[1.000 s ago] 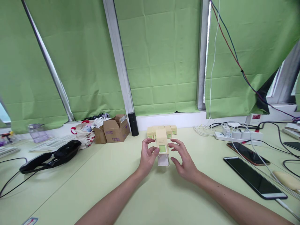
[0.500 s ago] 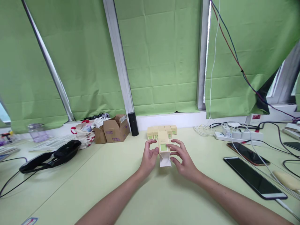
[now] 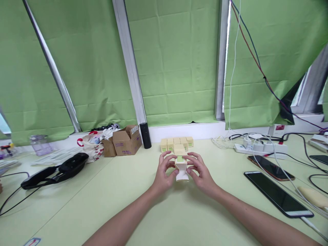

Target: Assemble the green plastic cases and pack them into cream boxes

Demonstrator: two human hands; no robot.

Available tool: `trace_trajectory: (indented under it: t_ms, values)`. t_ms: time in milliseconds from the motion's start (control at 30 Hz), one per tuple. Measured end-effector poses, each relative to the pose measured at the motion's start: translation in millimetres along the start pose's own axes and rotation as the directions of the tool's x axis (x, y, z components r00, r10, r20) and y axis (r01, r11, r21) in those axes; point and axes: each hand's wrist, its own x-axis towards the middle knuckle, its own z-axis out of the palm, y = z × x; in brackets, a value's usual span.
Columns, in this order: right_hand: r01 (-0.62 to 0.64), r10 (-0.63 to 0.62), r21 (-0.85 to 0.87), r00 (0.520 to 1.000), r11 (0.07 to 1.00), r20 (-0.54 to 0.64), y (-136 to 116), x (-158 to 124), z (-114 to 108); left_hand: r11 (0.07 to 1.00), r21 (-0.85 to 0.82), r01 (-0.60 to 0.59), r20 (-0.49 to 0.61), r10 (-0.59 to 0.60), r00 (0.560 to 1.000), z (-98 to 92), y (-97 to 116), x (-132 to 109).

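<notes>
A small pale-yellow box (image 3: pixel 180 159) with a green patch is held between both hands, its white flap hanging open toward me. My left hand (image 3: pixel 165 171) grips its left side, fingers bent and thumb near the flap. On the right side, the fingers and thumb of my right hand (image 3: pixel 199 171) close on the same box. Just behind it, several similar yellow boxes (image 3: pixel 176 140) stand in a row on the table.
An open cardboard box (image 3: pixel 126 141), a black cylinder (image 3: pixel 145 136) and a cloth bag (image 3: pixel 92 147) stand at the back left. Black straps (image 3: pixel 58 171) lie farther left. At right are a power strip (image 3: pixel 273 148), cables and two phones (image 3: pixel 278 193), (image 3: pixel 271 167).
The held box has tilted, so its front face looks shorter and its open end faces me more. The left thumb has moved right toward the flap, and the fingers of both hands sit closer around the box.
</notes>
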Motion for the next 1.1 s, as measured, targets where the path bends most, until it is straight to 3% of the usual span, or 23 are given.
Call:
trace_trajectory:
  t_ms: [333, 1100]
  values:
    - [-0.038, 0.037, 0.035, 0.999, 0.999, 0.032, -0.8, -0.2, -0.4, 0.999, -0.042, 0.023, -0.083, -0.027, 0.996, 1.7, -6.4, 3.2]
    - [-0.037, 0.036, 0.08, 0.999, 0.996, 0.013, -1.1, -0.5, -0.2, 0.999, 0.009, 0.035, -0.126, -0.033, 0.991, 8.0, -1.4, 3.2]
